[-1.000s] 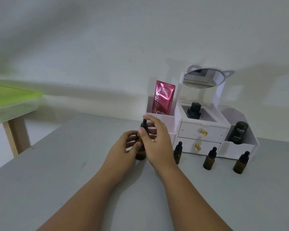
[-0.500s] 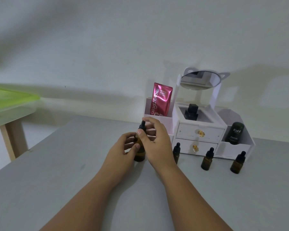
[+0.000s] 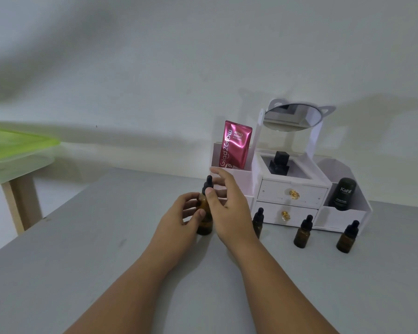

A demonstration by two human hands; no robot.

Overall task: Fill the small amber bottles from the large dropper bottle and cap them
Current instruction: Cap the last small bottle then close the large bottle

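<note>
The large amber dropper bottle (image 3: 205, 216) stands upright on the grey table (image 3: 82, 261), its black dropper cap (image 3: 208, 184) on. My left hand (image 3: 179, 219) is wrapped around the bottle's body. My right hand (image 3: 228, 206) is just to its right with fingers spread; the thumb touches the cap's collar and the fingers reach behind the bulb without closing. Three small amber bottles (image 3: 258, 224) (image 3: 303, 235) (image 3: 347, 237) with black dropper caps stand in a row to the right, the nearest partly hidden by my right wrist.
A white drawer organizer (image 3: 292, 189) with a tilted mirror (image 3: 292, 116) stands behind the bottles against the wall. It holds a pink sachet (image 3: 235, 148), a black perfume bottle (image 3: 279, 163) and a black tube (image 3: 342, 195). A green-topped wooden table (image 3: 15, 145) is at far left.
My right hand's fingers were pinched on the dropper cap; they have opened and spread. My left hand keeps its hold on the bottle. The view has shifted slightly.
</note>
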